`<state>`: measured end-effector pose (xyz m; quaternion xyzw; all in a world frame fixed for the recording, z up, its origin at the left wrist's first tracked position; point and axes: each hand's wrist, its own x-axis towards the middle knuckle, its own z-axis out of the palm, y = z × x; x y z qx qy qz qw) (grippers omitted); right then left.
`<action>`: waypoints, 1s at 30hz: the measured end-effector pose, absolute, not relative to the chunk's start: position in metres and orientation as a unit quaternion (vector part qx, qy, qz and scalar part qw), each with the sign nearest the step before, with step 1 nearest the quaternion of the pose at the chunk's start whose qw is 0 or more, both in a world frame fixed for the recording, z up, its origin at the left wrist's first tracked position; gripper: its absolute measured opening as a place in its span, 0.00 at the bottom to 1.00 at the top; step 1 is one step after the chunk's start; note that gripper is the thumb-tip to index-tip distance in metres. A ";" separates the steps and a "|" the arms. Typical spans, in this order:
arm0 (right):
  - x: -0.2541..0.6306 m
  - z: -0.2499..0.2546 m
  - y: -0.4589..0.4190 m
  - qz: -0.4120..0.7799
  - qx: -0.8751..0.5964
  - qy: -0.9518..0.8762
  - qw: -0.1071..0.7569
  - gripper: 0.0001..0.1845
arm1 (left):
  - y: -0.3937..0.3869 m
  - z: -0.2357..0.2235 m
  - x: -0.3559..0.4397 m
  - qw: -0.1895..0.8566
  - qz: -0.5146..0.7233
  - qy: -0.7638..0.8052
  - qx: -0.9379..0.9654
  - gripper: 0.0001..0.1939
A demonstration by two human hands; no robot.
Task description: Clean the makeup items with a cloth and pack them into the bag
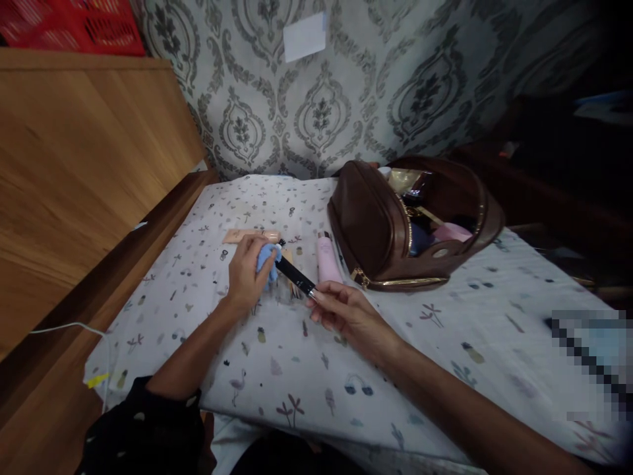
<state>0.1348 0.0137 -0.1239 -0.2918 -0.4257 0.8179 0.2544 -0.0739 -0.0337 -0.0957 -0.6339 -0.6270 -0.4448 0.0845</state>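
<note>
My left hand (246, 272) is closed on a crumpled light-blue cloth (268, 258), which is pressed around the upper end of a slim black cosmetic tube (295, 276). With its fingertips, my right hand (341, 308) pinches the tube's lower, silvery end. The tube is held at a slant above the cloth-covered table. Just beyond my left hand lies a peach squeeze tube (240, 235), partly covered by the fingers. Behind my right hand is a pale pink tube (327, 258) with a dark cap. Small thin items beneath the black tube are too blurred to name.
A brown cosmetic bag (368, 224) stands unzipped at the right with several items inside. The printed tablecloth (297, 369) covers the table. A wooden panel (89, 171) rises at the left, and a patterned wall (321, 112) closes the back. A white cable (74, 326) hangs at the left edge.
</note>
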 end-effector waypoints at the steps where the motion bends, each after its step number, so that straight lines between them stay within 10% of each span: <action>1: 0.135 -0.124 0.013 0.805 -0.293 -0.444 0.261 0.26 | -0.036 -0.097 -0.069 0.134 -0.419 -0.607 -0.662 0.11; 17: 0.139 -0.127 0.016 0.634 -0.290 -0.604 0.387 0.21 | -0.034 -0.095 -0.078 0.295 -0.272 -0.626 -0.669 0.17; 30: 0.142 -0.122 0.016 0.610 -0.273 -0.598 0.443 0.15 | -0.039 -0.091 -0.059 -0.053 -0.296 -0.642 -0.706 0.22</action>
